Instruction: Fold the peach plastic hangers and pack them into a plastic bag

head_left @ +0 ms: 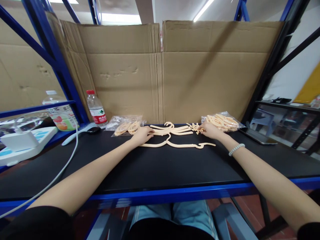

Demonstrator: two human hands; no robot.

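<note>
Across the middle of the black tabletop [160,170], cream hangers [181,133] lie bunched, with a front hanger [167,142] nearer the person and a curved hook-like piece [200,146] at its right end. The left hand [141,136] rests by the hangers' left ends, fingers bent; I cannot tell whether it grips one. The right hand [210,130] has its fingertips at a cluster of small branched parts [193,127] — whether any is pinched is too small to tell. A clear bag of cream loops [128,127] lies beyond the left hand, and a bag of cream pieces [222,122] just behind the right. The step in hand looks like handling those small parts beside the laid-out hangers; the next move seems to call for a fine fingertip grip — separating one part without nudging the hangers.
</note>
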